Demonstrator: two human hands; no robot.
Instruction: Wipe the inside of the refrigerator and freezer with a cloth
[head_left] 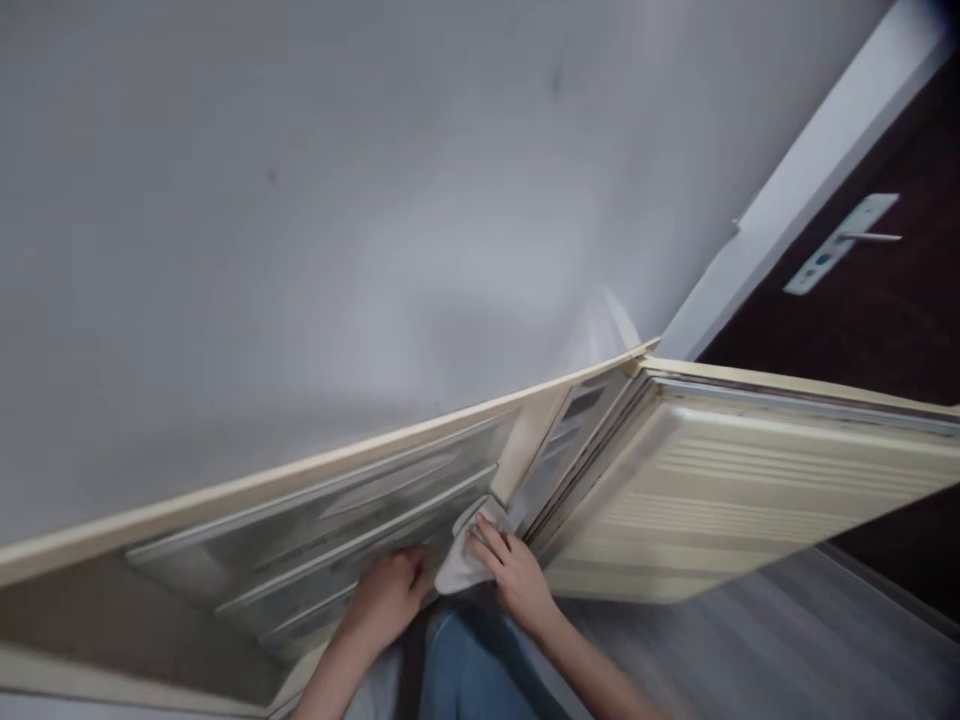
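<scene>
My right hand has its fingers bent over a white cloth, which lies against the inner edge of a cream refrigerator-like cabinet. Close by on the left, my left hand is closed, its fingertips curled in front of the ridged grey inner panel. Whatever those fingers grip, if anything, is hidden and blurred. To the right the cabinet's cream door stands open, its ribbed inner face and dark-stained seal showing.
A grey wall rises behind the cabinet. At the upper right is a dark room door with a metal handle plate and a white frame. Grey wood-look floor lies below the open cabinet door.
</scene>
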